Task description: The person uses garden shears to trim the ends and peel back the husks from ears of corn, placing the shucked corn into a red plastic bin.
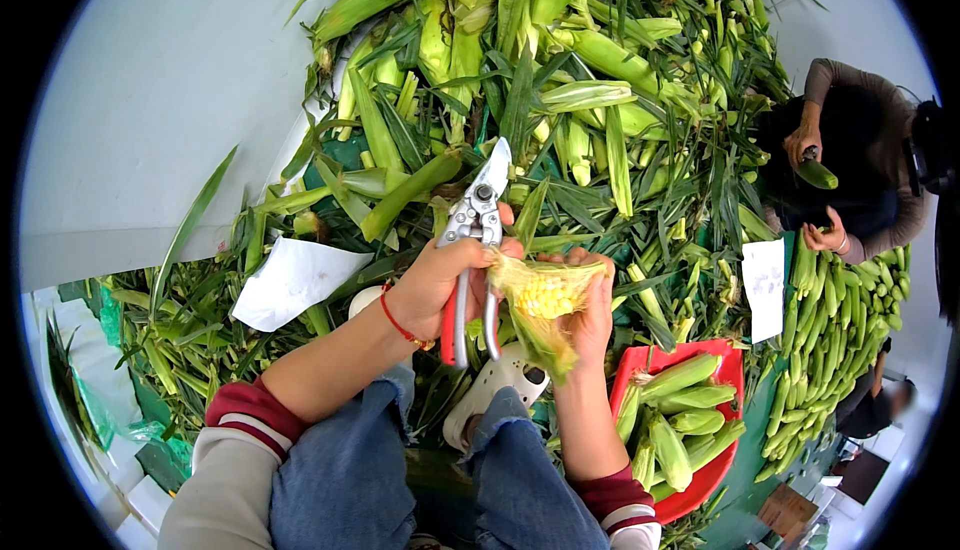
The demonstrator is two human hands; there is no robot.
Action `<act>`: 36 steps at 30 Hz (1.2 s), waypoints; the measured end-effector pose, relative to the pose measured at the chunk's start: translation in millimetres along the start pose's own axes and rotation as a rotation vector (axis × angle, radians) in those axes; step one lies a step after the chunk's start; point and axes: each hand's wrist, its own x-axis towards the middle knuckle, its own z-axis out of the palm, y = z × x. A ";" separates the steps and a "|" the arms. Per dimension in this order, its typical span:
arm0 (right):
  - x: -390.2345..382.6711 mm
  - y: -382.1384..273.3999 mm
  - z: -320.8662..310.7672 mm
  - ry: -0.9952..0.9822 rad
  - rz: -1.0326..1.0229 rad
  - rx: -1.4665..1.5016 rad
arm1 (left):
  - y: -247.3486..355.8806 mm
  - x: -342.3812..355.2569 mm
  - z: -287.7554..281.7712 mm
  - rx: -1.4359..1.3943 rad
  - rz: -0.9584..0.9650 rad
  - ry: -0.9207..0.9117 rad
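My left hand (450,280) is closed around silver pruning shears (478,212) with red on the handle, blades pointing up; its fingertips are at the top of a partly husked corn ear (548,295). My right hand (590,315) holds that ear, whose yellow kernels show among pale silk and peeled husk. Behind both hands lies a heap of green corn ears and cut leaves (580,70). A red tray (715,470) with several husked-green ears sits at my lower right.
A white paper (295,280) lies on the leaves at left, another sheet (762,288) at right. A co-worker (850,140) holds a green ear. Many ears (820,340) are piled below them, and another person (865,400) is farther back. A pale wall (150,100) borders the upper left.
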 end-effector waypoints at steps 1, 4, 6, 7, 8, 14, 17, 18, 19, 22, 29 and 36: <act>1.4 -0.1 -2.2 0.000 -0.005 -0.006 | -1.1 -1.9 4.5 0.007 0.011 -0.001; 4.0 -0.4 -8.0 -0.024 0.061 0.238 | -5.1 -5.6 7.9 0.001 0.003 -0.063; 3.1 -3.7 -12.1 -0.111 0.033 0.171 | -6.1 -7.2 8.9 -0.008 -0.013 -0.120; 2.4 -5.6 -10.4 -0.131 0.045 0.163 | -5.8 -8.7 10.4 0.002 -0.007 -0.121; 1.7 -6.9 -7.9 -0.133 0.045 0.165 | -5.4 -10.0 11.7 0.011 0.000 -0.121; -3.4 -22.2 6.8 -0.172 0.039 0.192 | -5.0 -14.2 13.2 -0.131 -0.002 -0.167; -16.5 -8.6 -32.6 -0.125 0.059 -0.551 | -5.1 -14.5 17.9 -0.221 -0.021 -0.013; -23.2 2.8 -39.6 -0.183 0.051 -0.775 | -4.9 -12.6 17.9 -0.216 -0.019 -0.019; -24.5 6.5 -32.4 -0.184 0.050 -0.776 | -5.5 -11.4 15.9 -0.205 -0.013 -0.020; -31.6 13.7 -30.2 -0.180 0.145 -0.665 | -6.6 -13.1 16.1 -0.089 -0.026 0.014; -28.1 8.4 -25.7 0.052 0.151 -0.231 | 41.2 -19.8 39.2 0.875 0.162 0.067; -15.4 -1.3 -21.3 0.129 0.240 0.151 | 1.3 -29.8 -29.0 0.946 -0.260 0.046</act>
